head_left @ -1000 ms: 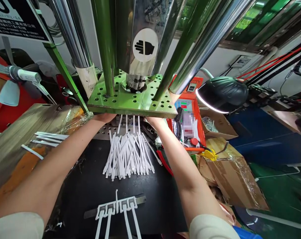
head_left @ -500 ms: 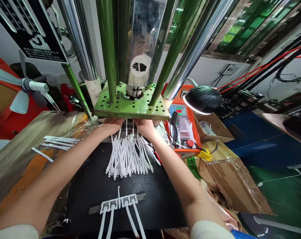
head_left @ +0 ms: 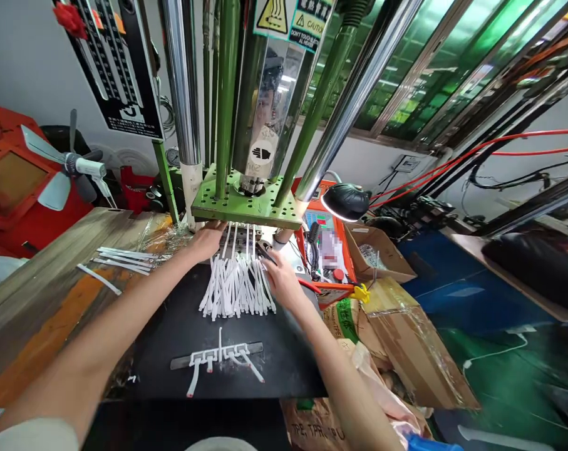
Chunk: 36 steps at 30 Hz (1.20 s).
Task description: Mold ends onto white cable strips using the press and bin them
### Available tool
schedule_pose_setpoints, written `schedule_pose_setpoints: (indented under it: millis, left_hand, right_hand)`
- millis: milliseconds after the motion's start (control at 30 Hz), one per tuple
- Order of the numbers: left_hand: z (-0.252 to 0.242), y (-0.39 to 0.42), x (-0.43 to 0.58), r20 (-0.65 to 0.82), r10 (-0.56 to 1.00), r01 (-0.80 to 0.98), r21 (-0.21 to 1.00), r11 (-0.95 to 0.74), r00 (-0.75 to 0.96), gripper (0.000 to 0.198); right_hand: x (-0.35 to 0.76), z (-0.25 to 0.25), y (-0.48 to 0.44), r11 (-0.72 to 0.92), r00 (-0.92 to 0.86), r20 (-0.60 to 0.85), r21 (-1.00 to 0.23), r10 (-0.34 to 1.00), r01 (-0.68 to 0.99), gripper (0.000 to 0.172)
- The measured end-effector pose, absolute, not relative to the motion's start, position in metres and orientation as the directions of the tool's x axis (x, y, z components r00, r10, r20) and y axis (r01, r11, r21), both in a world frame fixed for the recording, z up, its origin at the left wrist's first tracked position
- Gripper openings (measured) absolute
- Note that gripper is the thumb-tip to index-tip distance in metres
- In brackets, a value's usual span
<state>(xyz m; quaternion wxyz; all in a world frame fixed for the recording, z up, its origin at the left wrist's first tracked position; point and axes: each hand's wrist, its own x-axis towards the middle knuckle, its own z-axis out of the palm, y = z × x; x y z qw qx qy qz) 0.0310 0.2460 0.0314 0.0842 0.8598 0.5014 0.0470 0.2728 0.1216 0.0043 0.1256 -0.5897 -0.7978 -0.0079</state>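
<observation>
My left hand [head_left: 207, 241] reaches to the mold just under the green perforated press plate [head_left: 246, 203]. Its fingertips are hidden at the upper ends of the white plastic strips [head_left: 237, 285], which lie fanned in a pile on the black mat [head_left: 171, 338]. My right hand [head_left: 280, 277] rests at the pile's right edge with its fingers stretched forward over the black jaws of red-handled pliers [head_left: 312, 286]. Nearer to me on the mat lies a white molded runner with several prongs [head_left: 220, 360] on a flat metal bar.
Loose white strips [head_left: 124, 257] lie on the wrapped wooden bench at left. An orange control box [head_left: 325, 244], a black lamp [head_left: 347, 200] and cardboard boxes [head_left: 406, 332] crowd the right. Chrome and green press columns [head_left: 227, 94] rise ahead. A small fan [head_left: 72, 169] stands at left.
Both hands have drawn back from under the green plate. My right hand came down to the pile's right edge, while my left stays near the mold. My view has pulled back and tilted up.
</observation>
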Motion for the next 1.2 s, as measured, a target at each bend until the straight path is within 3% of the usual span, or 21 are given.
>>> schedule_pose_setpoints:
  millis: [67, 133, 167, 233, 367, 500, 700, 1200]
  left_hand:
    - [0.02, 0.202, -0.007, 0.057, 0.857, 0.828, 0.234, -0.51, 0.512, 0.049]
    - [0.003, 0.144, -0.05, 0.092, 0.825, 0.787, 0.255, -0.562, 0.558, 0.048]
    - [-0.005, 0.112, -0.072, 0.2, 0.789, 0.75, 0.246, -0.614, 0.581, 0.047]
    - [-0.013, 0.052, -0.107, 0.258, 0.715, 0.69, 0.194, -0.697, 0.65, 0.05]
    - [-0.014, -0.016, -0.13, 0.166, 0.699, 0.702, 0.048, -0.711, 0.696, 0.071]
    - [-0.026, -0.024, -0.12, 0.124, 0.75, 0.76, -0.077, -0.646, 0.65, 0.065]
    - [-0.032, -0.023, -0.119, 0.14, 0.767, 0.78, -0.112, -0.616, 0.626, 0.065]
    - [-0.031, -0.024, -0.117, 0.134, 0.776, 0.787, -0.139, -0.601, 0.616, 0.064]
  right_hand:
    - [0.293, -0.01, 0.063, 0.411, -0.324, 0.322, -0.251, 0.889, 0.877, 0.027]
    - [0.312, -0.024, 0.005, 0.414, -0.286, 0.372, -0.333, 0.883, 0.847, 0.024]
    - [0.319, -0.03, -0.022, 0.392, -0.262, 0.36, -0.358, 0.896, 0.848, 0.024]
    - [0.329, -0.035, -0.063, 0.357, -0.258, 0.298, -0.351, 0.919, 0.866, 0.033]
    - [0.328, -0.033, -0.094, 0.368, -0.339, 0.167, -0.197, 0.926, 0.909, 0.057]
    - [0.317, -0.036, -0.09, 0.313, -0.303, 0.122, -0.079, 0.945, 0.946, 0.064]
    - [0.312, -0.036, -0.091, 0.276, -0.265, 0.117, -0.091, 0.957, 0.957, 0.075]
    - [0.312, -0.038, -0.091, 0.25, -0.239, 0.108, -0.109, 0.965, 0.962, 0.081]
